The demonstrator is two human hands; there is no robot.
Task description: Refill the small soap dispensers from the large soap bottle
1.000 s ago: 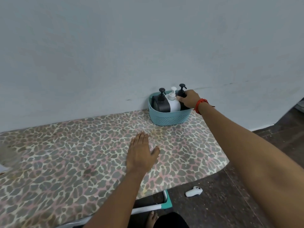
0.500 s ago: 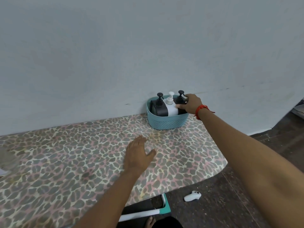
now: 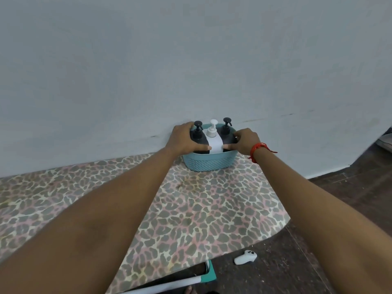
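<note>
A teal perforated basket (image 3: 209, 163) stands at the table's far edge against the wall. Inside it stand a black pump bottle (image 3: 198, 135) on the left, a white pump bottle (image 3: 214, 141) in the middle and a second black pump bottle (image 3: 226, 132) on the right. My left hand (image 3: 184, 140) wraps over the basket's left rim and the left black bottle. My right hand (image 3: 246, 143), with a red thread at the wrist, grips the right rim beside the right black bottle. The lower parts of the bottles are hidden by the basket wall.
The table carries a leopard-print cloth (image 3: 191, 209); its right edge drops to a dark floor. A white controller-like object (image 3: 245, 257) lies on the floor, and a white and teal frame (image 3: 199, 279) shows below the table's near edge. A pale wall rises right behind the basket.
My left hand has lifted off the tablecloth and reached forward to the basket's left side. My right hand has shifted from the right bottle's top to the right rim.
</note>
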